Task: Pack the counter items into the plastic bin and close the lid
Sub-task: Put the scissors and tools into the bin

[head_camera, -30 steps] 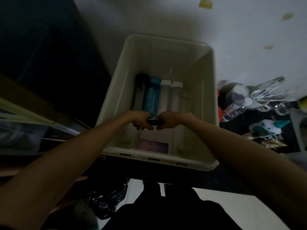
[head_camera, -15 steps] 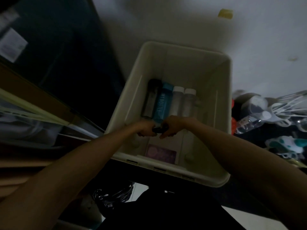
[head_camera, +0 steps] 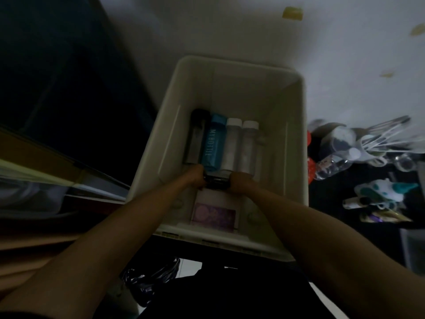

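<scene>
An open cream plastic bin (head_camera: 296, 139) stands on the dark counter. On its floor lie a black bottle (head_camera: 195, 137), a blue bottle (head_camera: 212, 143) and two clear bottles with white caps (head_camera: 239, 143), side by side. Nearer me lies a white box with a purple label (head_camera: 213, 216). My left hand (head_camera: 195, 177) and my right hand (head_camera: 239, 181) are both deep in the bin. Together they grip a small dark object (head_camera: 217, 180) by its two ends, just above the bottles' near ends.
Right of the bin the dark counter carries clutter: a clear plastic bottle (head_camera: 333, 164), white utensils (head_camera: 381, 139), a teal and white toy (head_camera: 386, 189). A white wall (head_camera: 230, 26) rises behind. A dark cabinet (head_camera: 57, 77) stands left. A black bag (head_camera: 151, 279) lies below.
Both hands have sunk lower into the bin with the dark object and moved apart to its ends. The camera has shifted, so the bin sits differently in view.
</scene>
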Available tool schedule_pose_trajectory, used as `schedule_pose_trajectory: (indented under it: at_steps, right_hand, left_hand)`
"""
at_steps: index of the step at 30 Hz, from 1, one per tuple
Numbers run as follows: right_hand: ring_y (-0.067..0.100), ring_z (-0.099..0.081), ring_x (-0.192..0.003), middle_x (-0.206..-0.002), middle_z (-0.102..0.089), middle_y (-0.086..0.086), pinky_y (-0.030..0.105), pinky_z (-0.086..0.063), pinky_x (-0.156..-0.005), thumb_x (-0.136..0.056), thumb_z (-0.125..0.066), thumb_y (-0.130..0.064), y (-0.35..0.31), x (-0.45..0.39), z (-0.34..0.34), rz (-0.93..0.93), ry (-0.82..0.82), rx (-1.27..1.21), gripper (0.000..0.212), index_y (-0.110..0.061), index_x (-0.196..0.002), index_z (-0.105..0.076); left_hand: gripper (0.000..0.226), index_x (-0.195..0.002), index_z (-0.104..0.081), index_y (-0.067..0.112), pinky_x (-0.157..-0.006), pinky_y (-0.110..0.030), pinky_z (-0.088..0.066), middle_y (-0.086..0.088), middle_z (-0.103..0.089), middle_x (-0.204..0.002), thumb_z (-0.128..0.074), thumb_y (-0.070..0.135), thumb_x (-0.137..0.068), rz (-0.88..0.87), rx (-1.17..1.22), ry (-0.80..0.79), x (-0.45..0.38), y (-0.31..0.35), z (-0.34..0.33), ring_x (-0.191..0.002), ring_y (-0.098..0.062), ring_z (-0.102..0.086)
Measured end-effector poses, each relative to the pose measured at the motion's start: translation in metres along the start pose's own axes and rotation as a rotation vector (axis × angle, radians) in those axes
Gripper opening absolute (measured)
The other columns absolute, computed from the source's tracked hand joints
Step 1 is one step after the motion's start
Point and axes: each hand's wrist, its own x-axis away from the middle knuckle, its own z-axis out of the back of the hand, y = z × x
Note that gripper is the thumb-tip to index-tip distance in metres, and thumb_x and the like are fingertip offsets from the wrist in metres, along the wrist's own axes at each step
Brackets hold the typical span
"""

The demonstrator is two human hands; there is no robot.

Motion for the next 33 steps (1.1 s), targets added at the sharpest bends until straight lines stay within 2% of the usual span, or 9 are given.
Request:
schedule_pose_trajectory:
  at_steps: [5,9,13,18,23,24,26,28,33]
  right_hand:
    - [0.034,-0.059,-0.112,-0.122,-0.061,0.019,0.034,-0.044,-0.081,-0.095,-0.053,-0.015,-0.001,0.006,-0.010,-0.041,0.109,-0.040,0.032,0.000,-0.123,-0.058]
    - [0.029,-0.055,-0.120,-0.136,-0.053,0.018,0.034,-0.046,-0.096,-0.100,-0.047,-0.016,-0.003,0.008,-0.017,-0.028,0.108,-0.074,0.037,0.000,-0.133,-0.048]
    - [0.030,-0.055,-0.120,-0.135,-0.054,0.019,0.036,-0.046,-0.096,-0.103,-0.039,-0.014,-0.004,0.012,-0.015,-0.035,0.121,-0.076,0.034,0.001,-0.131,-0.050]
    - [0.029,-0.055,-0.121,-0.135,-0.054,0.018,0.034,-0.046,-0.097,-0.103,-0.039,-0.013,-0.005,0.020,-0.010,0.015,0.100,0.089,0.034,0.001,-0.132,-0.050]
    - [0.028,-0.057,-0.118,-0.133,-0.056,0.016,0.036,-0.050,-0.097,-0.103,-0.039,-0.016,-0.007,0.029,-0.003,0.066,0.052,0.258,0.034,-0.001,-0.131,-0.052]
    - [0.027,-0.058,-0.115,-0.132,-0.057,0.016,0.036,-0.051,-0.095,-0.102,-0.040,-0.016,-0.009,0.033,0.001,0.069,0.044,0.263,0.033,-0.002,-0.130,-0.052]
    - [0.022,-0.061,-0.100,-0.123,-0.061,0.013,0.033,-0.053,-0.084,-0.102,-0.042,-0.020,-0.013,0.044,0.015,0.069,0.037,0.246,0.031,-0.004,-0.124,-0.057]
    - [0.018,-0.057,-0.084,-0.109,-0.063,0.010,0.029,-0.050,-0.070,-0.101,-0.046,-0.028,-0.016,0.064,0.034,0.074,0.054,0.180,0.034,-0.003,-0.120,-0.059]
    - [0.004,-0.064,-0.089,-0.105,-0.069,-0.004,0.019,-0.053,-0.080,-0.097,-0.057,-0.035,0.004,0.154,0.066,0.231,0.461,-0.244,0.026,-0.018,-0.114,-0.065]
  left_hand:
    - [0.038,-0.126,-0.060,0.002,-0.085,-0.029,-0.052,-0.017,-0.065,-0.119,-0.063,0.014,-0.091,0.032,-0.097,-0.032,-0.008,-0.004,-0.002,-0.091,-0.019,-0.057]
    - [0.036,-0.125,-0.062,0.002,-0.076,-0.027,-0.053,-0.009,-0.066,-0.112,-0.062,0.015,-0.092,0.035,-0.121,-0.047,-0.012,-0.006,-0.002,-0.087,-0.017,-0.057]
    - [0.008,-0.091,-0.065,0.012,-0.059,-0.020,-0.046,-0.003,-0.058,-0.091,-0.058,0.016,-0.093,0.034,-0.114,-0.047,-0.012,-0.008,-0.002,-0.069,-0.010,-0.052]
    - [0.029,-0.068,-0.046,0.018,-0.041,-0.009,-0.036,0.000,-0.049,-0.073,-0.054,0.016,-0.095,0.011,-0.122,-0.023,-0.014,-0.011,-0.004,-0.059,-0.008,-0.045]
    - [0.017,-0.078,-0.057,0.019,-0.041,-0.010,-0.042,-0.003,-0.063,-0.087,-0.058,0.013,-0.093,-0.044,-0.348,-0.012,-0.001,-0.004,0.006,-0.058,-0.009,-0.050]
    - [0.011,-0.089,-0.063,0.012,-0.047,-0.013,-0.047,-0.008,-0.067,-0.098,-0.058,0.020,-0.095,-0.033,-0.337,-0.035,0.006,-0.001,0.009,-0.063,-0.013,-0.054]
    - [0.038,-0.113,-0.063,0.001,-0.074,-0.028,-0.055,-0.013,-0.067,-0.112,-0.054,0.035,-0.098,-0.036,-0.354,-0.080,0.013,0.002,0.013,-0.080,-0.019,-0.056]
    - [0.043,-0.119,-0.060,-0.001,-0.087,-0.033,-0.050,-0.009,-0.060,-0.104,-0.052,0.036,-0.098,-0.049,-0.371,-0.066,0.034,0.011,0.025,-0.087,-0.020,-0.052]
    - [0.031,-0.116,-0.066,0.004,-0.082,-0.030,-0.050,-0.008,-0.067,-0.109,-0.058,0.027,-0.096,-0.227,-0.063,0.198,0.102,0.036,0.059,-0.099,-0.021,-0.063]
